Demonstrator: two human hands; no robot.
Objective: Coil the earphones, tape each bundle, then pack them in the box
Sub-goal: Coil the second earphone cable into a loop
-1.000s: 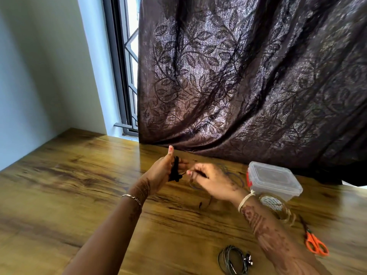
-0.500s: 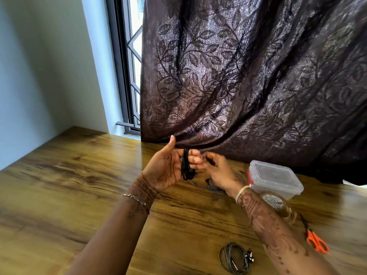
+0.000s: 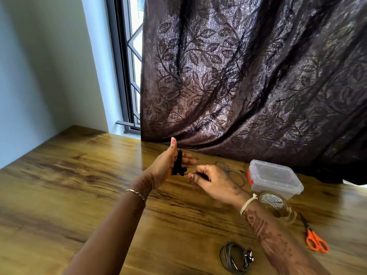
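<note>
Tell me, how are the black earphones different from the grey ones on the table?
The black earphones are wound tightly round the fingers of the left hand, up off the table; the grey earphones lie flat on it, untouched. The black ones make a narrow bundle; the grey ones a wide ring. The right hand pinches the black cord's loose end; the grey cord is all wound in. Both are coiled cords.

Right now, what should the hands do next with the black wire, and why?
Probably one more wrap: the right hand should carry the short tail it pinches round the straight fingers of the left hand. Most of the black earphone cord is wound there in a thick coil, and only that short bit stretches loose between the hands, so taping looks too early.
</note>
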